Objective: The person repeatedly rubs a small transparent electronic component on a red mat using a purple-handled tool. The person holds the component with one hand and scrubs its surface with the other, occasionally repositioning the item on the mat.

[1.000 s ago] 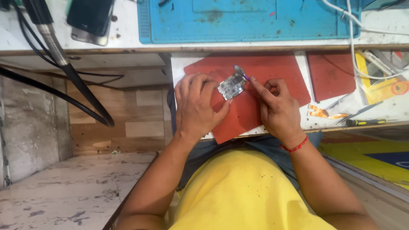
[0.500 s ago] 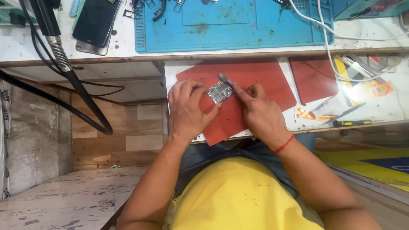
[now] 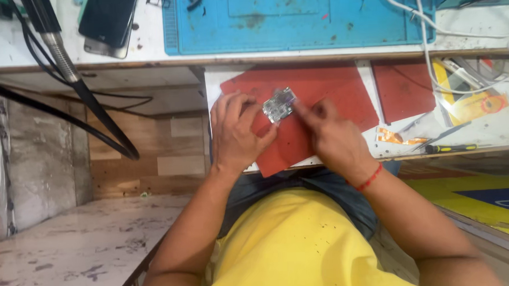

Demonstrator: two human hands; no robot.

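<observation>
We are steadying a small metal circuit part (image 3: 279,105) on a red mat (image 3: 321,88), left hand (image 3: 237,132) clamped around it. Our right hand (image 3: 331,137), fingers together, has moved back off it. Beyond are lying a blue mat (image 3: 295,21) and phone (image 3: 107,21).

right hand (image 3: 335,138): blurred, grip unclear | small board (image 3: 279,105): detail too small | phone (image 3: 107,21): cut by top edge

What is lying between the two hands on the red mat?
In the head view, a small silvery circuit board sits between the left hand and right hand, over the red mat.
</observation>
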